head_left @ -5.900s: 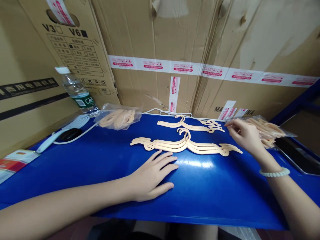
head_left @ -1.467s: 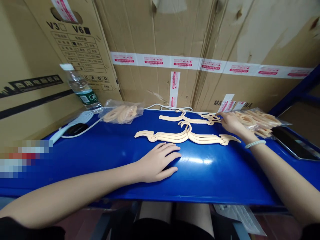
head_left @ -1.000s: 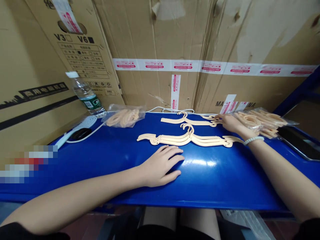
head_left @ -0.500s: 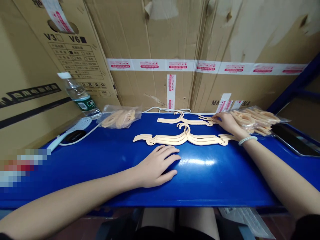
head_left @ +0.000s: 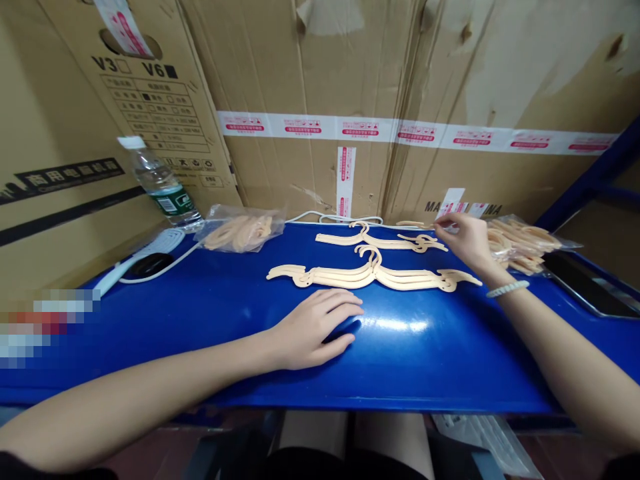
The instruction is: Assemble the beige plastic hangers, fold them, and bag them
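Observation:
My left hand [head_left: 315, 328] lies flat and open on the blue table [head_left: 200, 320], just in front of a stack of beige plastic hangers [head_left: 373, 275]. My right hand [head_left: 465, 239] is raised slightly at the back right, its fingertips pinching the end of a thin beige hanger piece [head_left: 415, 225]. A second row of hangers [head_left: 383, 241] lies beneath that hand. A clear bag of more beige hangers [head_left: 523, 239] sits right behind my right hand.
Cardboard boxes [head_left: 350, 100] wall off the back and left. A water bottle [head_left: 160, 183], a white cabled device [head_left: 140, 257], a black mouse-like object [head_left: 143, 265] and another clear bag of beige pieces [head_left: 243, 230] sit at back left. A dark tray [head_left: 590, 287] lies far right.
My right hand has lifted off the back row of hangers, bringing up a thin beige piece pinched in its fingertips. My left hand has stayed flat in place.

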`<state>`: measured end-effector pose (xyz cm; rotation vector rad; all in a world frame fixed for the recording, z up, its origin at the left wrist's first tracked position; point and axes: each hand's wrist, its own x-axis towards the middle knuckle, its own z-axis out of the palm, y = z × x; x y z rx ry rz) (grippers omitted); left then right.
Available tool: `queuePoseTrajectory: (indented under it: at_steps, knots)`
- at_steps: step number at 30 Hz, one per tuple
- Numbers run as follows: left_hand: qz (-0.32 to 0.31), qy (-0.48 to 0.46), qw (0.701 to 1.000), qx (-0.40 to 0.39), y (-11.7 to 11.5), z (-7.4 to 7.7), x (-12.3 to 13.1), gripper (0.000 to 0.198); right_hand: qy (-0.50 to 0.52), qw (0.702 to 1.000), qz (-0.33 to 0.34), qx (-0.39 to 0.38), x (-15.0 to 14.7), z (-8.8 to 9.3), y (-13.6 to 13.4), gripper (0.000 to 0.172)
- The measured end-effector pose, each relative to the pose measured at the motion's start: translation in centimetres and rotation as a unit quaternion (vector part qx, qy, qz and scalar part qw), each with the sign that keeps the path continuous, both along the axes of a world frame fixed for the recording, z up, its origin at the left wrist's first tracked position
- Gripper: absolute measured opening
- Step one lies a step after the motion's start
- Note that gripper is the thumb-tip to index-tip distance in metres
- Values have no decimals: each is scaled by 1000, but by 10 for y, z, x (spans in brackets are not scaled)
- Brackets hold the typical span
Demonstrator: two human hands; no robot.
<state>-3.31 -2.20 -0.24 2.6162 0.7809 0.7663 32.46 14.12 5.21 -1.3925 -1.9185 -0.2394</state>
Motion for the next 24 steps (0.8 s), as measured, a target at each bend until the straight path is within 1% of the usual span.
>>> queuePoseTrajectory:
  at_steps: [1, 2, 3, 4, 6, 7, 8, 9, 11, 12, 13, 15, 16, 17, 18, 19, 20, 21, 22, 24]
  knots:
    - [4, -28, 999, -29, 0, 0, 1, 31, 66, 998, 18, -9, -11, 4, -8, 12]
    - [13, -61, 995, -72, 0, 0, 2, 30, 130, 990, 42, -28, -24, 6, -18, 11]
    - [25, -100, 986, -129, 0, 0, 3, 30, 184, 978, 81, -61, -40, 7, -29, 14]
    - [39, -143, 970, -193, 0, 0, 5, 31, 235, 960, 119, -92, -57, 6, -41, 17]
    - [58, -227, 919, -317, 2, -1, 8, 36, 302, 914, 207, -176, -92, -1, -68, 25]
    - [59, -265, 892, -362, 3, -1, 10, 38, 311, 891, 246, -223, -107, -5, -82, 27]
    - [57, -295, 870, -391, 4, -1, 11, 39, 299, 873, 278, -265, -121, -10, -94, 27]
    - [53, -316, 855, -407, 5, 0, 12, 41, 278, 858, 312, -300, -132, -14, -105, 26]
    - [50, -343, 839, -419, 7, 2, 12, 46, 230, 844, 356, -328, -144, -17, -119, 26]
    - [54, -351, 834, -422, 7, 2, 12, 48, 208, 847, 364, -326, -144, -16, -121, 28]
    - [61, -357, 830, -425, 8, 3, 11, 48, 185, 860, 361, -309, -141, -14, -119, 30]
    - [80, -370, 821, -428, 9, 4, 10, 47, 124, 910, 322, -229, -125, -7, -103, 33]
    - [90, -375, 818, -427, 10, 4, 9, 45, 74, 942, 286, -162, -113, -4, -91, 31]
    - [99, -379, 817, -424, 11, 4, 8, 42, 5, 966, 242, -88, -100, -3, -77, 28]
    - [107, -383, 816, -420, 11, 4, 7, 40, -74, 977, 196, -46, -85, -3, -62, 26]
    - [116, -388, 815, -414, 12, 4, 5, 37, -146, 977, 151, -35, -71, -6, -48, 24]
    - [124, -394, 814, -408, 13, 5, 4, 35, -198, 973, 110, -39, -58, -10, -35, 24]
    - [131, -400, 813, -402, 14, 6, 2, 33, -236, 966, 87, -56, -47, -15, -23, 25]
    - [137, -407, 812, -395, 15, 8, 1, 31, -258, 961, 77, -70, -38, -20, -13, 27]
    - [144, -422, 809, -382, 19, 12, -3, 29, -277, 953, 82, -88, -28, -30, -1, 28]
